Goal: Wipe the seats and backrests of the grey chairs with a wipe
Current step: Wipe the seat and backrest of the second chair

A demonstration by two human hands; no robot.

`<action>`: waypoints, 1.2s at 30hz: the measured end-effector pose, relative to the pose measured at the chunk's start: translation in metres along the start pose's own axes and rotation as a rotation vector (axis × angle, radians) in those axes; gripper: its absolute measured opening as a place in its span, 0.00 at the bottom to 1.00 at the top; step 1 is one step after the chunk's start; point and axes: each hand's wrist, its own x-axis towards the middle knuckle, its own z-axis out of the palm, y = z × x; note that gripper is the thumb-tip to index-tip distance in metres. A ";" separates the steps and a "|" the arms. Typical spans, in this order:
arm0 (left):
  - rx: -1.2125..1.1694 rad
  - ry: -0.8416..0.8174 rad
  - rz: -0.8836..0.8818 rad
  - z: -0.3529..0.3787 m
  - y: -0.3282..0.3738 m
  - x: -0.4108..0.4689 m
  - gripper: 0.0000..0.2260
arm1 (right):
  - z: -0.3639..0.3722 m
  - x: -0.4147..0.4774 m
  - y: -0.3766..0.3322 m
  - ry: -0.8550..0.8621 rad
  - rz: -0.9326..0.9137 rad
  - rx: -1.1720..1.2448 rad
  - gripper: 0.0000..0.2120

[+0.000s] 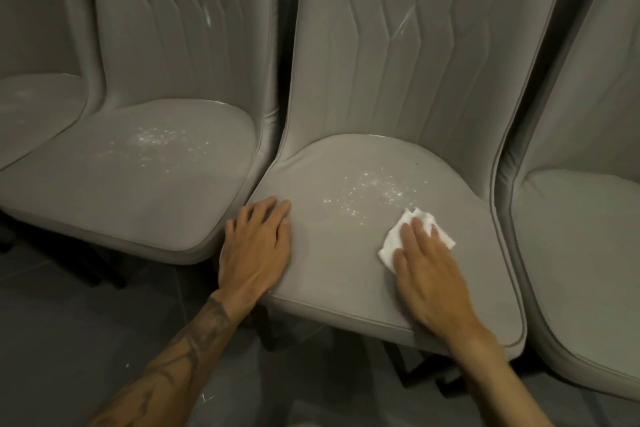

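Several grey padded chairs stand side by side. The middle chair's seat [346, 253] carries a patch of white specks [374, 191], and its ribbed backrest [398, 45] has a pale streak on the right. My right hand [429, 274] lies flat with straight fingers on a folded white wipe [391, 246], pressing it onto the seat just right of and below the specks. My left hand [256, 246] rests flat on the seat's left front edge.
The chair to the left [121, 191] also has white specks on its seat and a streak on its backrest. Another grey chair [581, 253] stands close on the right, and part of one more at the far left. Dark tiled floor [69, 340] lies in front.
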 end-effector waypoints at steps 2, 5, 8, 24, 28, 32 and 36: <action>-0.016 0.020 -0.009 0.000 0.000 -0.001 0.26 | 0.013 0.012 -0.047 0.012 -0.045 -0.007 0.33; -0.042 0.026 -0.019 0.000 0.000 -0.003 0.26 | 0.038 0.016 -0.113 -0.017 -0.246 -0.020 0.29; -0.048 0.030 -0.010 -0.001 -0.001 -0.004 0.26 | 0.029 0.009 -0.090 -0.023 -0.327 -0.033 0.28; 0.004 -0.002 -0.016 -0.002 0.001 -0.002 0.23 | -0.003 0.038 0.022 -0.017 -0.197 -0.042 0.29; 0.000 -0.007 -0.025 -0.005 0.003 -0.002 0.24 | -0.042 0.055 0.099 0.023 0.071 -0.037 0.22; 0.001 -0.021 -0.041 -0.006 0.005 -0.001 0.24 | -0.019 0.077 0.045 0.088 0.077 -0.079 0.25; 0.011 -0.011 -0.044 -0.007 0.006 -0.001 0.24 | -0.011 0.072 0.036 -0.028 -0.172 -0.068 0.27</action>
